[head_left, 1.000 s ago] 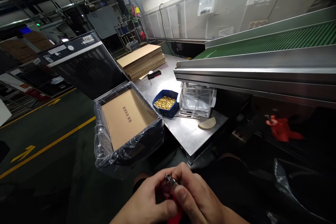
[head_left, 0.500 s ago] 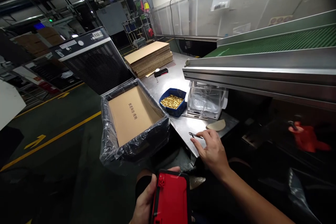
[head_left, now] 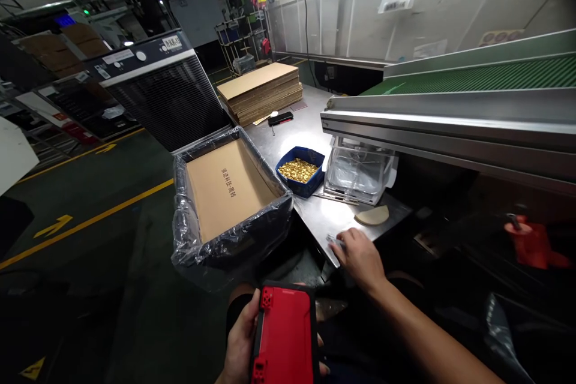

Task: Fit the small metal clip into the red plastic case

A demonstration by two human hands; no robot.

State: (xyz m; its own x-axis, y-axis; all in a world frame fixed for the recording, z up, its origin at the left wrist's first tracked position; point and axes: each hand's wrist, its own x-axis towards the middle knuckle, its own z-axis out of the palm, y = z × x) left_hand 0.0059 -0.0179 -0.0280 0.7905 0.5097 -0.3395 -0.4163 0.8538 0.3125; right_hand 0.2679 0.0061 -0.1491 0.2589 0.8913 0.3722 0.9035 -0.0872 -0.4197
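Note:
My left hand (head_left: 240, 342) is wrapped round a red case with black edges (head_left: 288, 336), held low in front of me. Over the near corner of the metal table, my right hand (head_left: 360, 255) has its thumb and fingers closed on a small thin metal object (head_left: 332, 240), blurred at the fingertips. Just beyond that hand lies a pale half-round pad (head_left: 372, 215). A blue bin (head_left: 306, 189) full of small gold-coloured pieces (head_left: 297, 170) stands farther back, with thin rods (head_left: 336, 198) lying in front of it.
A plastic-lined crate (head_left: 234, 240) with a cardboard sheet (head_left: 225, 192) is at left of the table (head_left: 310, 216). Behind are stacked cardboard (head_left: 261, 93) and a black phone-like object (head_left: 280, 119). A clear plastic box (head_left: 357, 174) sits under the green conveyor (head_left: 486, 78).
My right hand has come down closer to the tabletop with the thin metal object. The red case has shifted slightly left and up in my left hand. The view has turned a little.

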